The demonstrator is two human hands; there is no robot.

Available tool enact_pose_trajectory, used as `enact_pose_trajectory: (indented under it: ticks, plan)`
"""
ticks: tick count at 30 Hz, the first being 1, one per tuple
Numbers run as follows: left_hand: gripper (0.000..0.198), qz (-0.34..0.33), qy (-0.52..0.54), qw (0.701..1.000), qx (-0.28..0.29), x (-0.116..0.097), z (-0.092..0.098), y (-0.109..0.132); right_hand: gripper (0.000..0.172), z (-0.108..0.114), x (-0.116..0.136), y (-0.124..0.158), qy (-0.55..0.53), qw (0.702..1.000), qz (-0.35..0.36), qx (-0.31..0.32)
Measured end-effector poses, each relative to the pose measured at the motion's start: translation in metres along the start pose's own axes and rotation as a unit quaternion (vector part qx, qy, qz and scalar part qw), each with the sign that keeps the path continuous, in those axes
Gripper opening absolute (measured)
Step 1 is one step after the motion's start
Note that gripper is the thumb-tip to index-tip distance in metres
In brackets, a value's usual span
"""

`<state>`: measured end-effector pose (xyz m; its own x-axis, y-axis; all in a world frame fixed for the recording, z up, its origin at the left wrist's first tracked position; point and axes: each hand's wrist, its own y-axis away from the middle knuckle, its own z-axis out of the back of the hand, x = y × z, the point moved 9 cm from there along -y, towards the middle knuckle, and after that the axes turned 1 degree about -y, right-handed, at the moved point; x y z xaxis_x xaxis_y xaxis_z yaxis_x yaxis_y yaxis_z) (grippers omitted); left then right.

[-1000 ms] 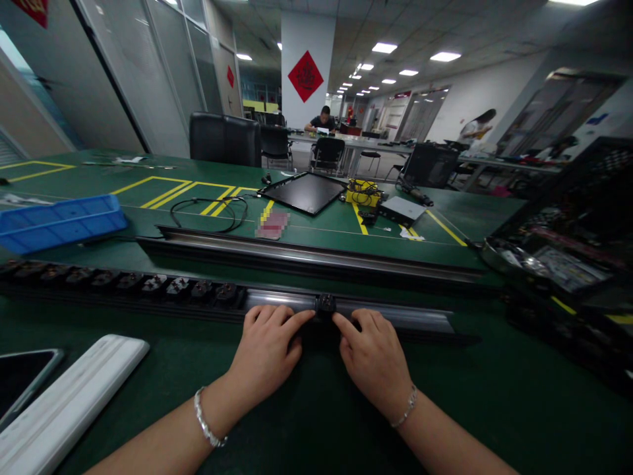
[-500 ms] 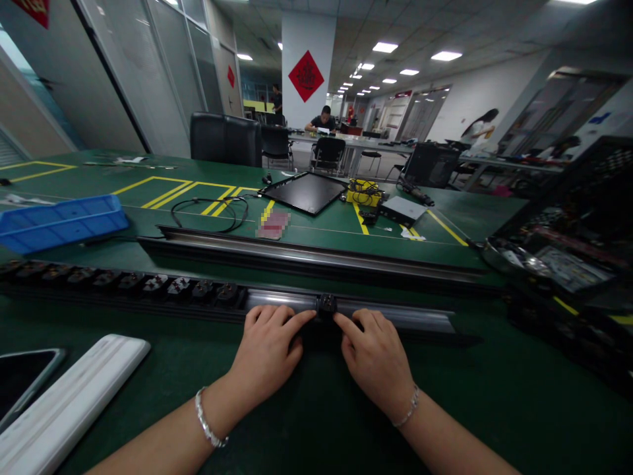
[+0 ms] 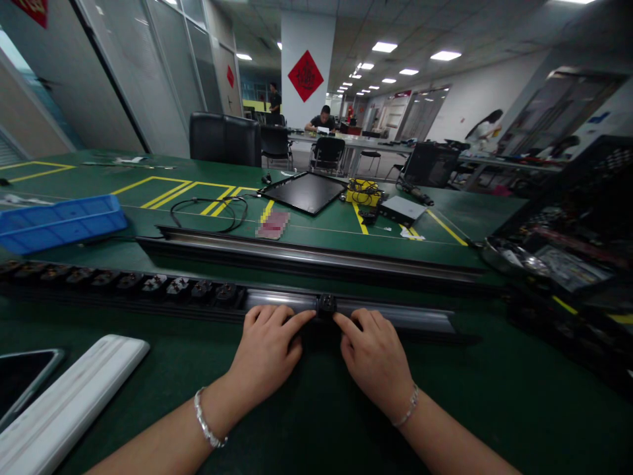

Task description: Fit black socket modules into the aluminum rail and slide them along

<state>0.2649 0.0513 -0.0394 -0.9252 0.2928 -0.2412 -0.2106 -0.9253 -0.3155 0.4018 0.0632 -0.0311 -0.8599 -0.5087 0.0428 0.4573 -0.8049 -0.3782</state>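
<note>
A small black socket module (image 3: 327, 304) sits in the channel of a long black rail (image 3: 410, 319) on the green table. My left hand (image 3: 270, 344) reaches it from the left, the index fingertip at its near left side and the other fingers curled over the rail's front edge. From the right, my right hand (image 3: 376, 356) mirrors this, its index fingertip at the module's other side. Between them the fingertips hold the module; the thumbs are tucked low. Farther left, several similar socket modules (image 3: 129, 282) line the same rail, with a bare stretch of channel before the held one.
A second metal rail (image 3: 297, 254) lies just beyond. A blue bin (image 3: 64, 221) stands at left, a white power bank-like bar (image 3: 79, 396) nearer. Behind are a black panel (image 3: 306, 191), a yellow box (image 3: 363, 192) and a grey box (image 3: 403, 210). Dark equipment (image 3: 573, 264) fills the right side.
</note>
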Motion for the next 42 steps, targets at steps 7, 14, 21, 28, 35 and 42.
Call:
enact_pose_trajectory:
  ticks: [7,14,21,28,35,42]
  plan:
    - [0.048,0.002,0.001,1.000,0.006,0.0010,-0.0017,0.0002,0.034,-0.0010,-0.0003,-0.0010,-0.022,1.000,0.006,-0.004]
    - [0.048,-0.004,-0.001,1.000,0.003,-0.0002,-0.0009,-0.0001,0.034,-0.0002,0.0005,-0.0018,-0.025,1.000,0.010,-0.002]
    - [0.048,0.000,0.001,1.000,0.006,-0.0005,0.0003,-0.0001,0.034,0.0005,0.0001,-0.0018,-0.031,0.999,0.011,-0.005]
    - [0.047,-0.002,-0.002,1.000,0.004,-0.0001,-0.0003,0.0005,0.032,-0.0004,-0.0009,-0.0014,-0.041,0.999,0.010,-0.006]
    - [0.047,-0.008,-0.004,1.000,-0.004,-0.0009,0.0004,0.0006,0.031,0.0013,-0.0006,-0.0015,-0.038,0.999,0.015,-0.014]
    - [0.047,-0.003,-0.002,1.000,-0.001,-0.0004,0.0003,0.0001,0.031,0.0011,-0.0003,-0.0010,-0.034,0.999,0.018,-0.019]
